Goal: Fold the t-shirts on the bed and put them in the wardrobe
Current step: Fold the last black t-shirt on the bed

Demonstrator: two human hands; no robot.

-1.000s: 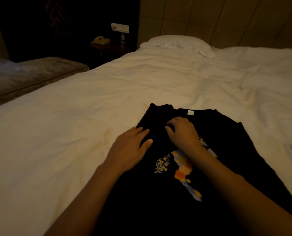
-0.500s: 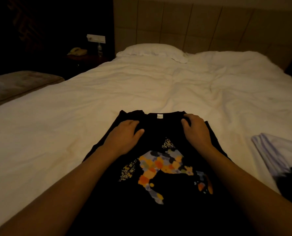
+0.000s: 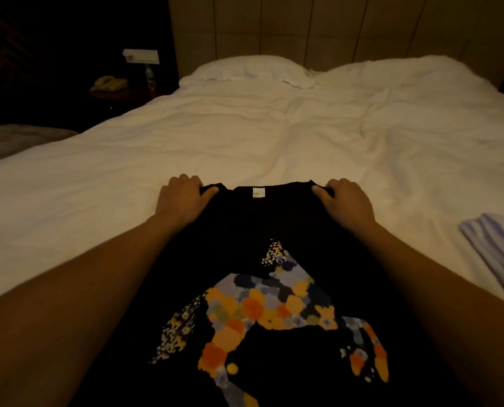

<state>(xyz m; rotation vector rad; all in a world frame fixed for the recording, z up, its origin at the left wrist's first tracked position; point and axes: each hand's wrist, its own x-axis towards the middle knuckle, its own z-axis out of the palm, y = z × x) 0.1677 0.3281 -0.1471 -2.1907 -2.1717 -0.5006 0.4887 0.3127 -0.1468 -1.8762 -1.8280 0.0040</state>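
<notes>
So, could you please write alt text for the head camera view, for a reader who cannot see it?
Two hands, the left hand and right hand, grip the shoulders of a black t-shirt with a colourful print, lying on a white bed. A pale folded garment lies at the right edge, a pillow by the headboard.

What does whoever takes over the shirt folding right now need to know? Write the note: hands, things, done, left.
Left hand grips the far left corner of the black t-shirt, at the shoulder.
Right hand grips the far right corner the same way.
The shirt lies print up on the white bed, collar tag away from you, held taut between the hands.
A light striped garment lies at the right edge of the bed.
Done: shirt spread out and gripped.
Left: fold it, deal with the other garment, put them in the wardrobe, which is not in view.
</notes>
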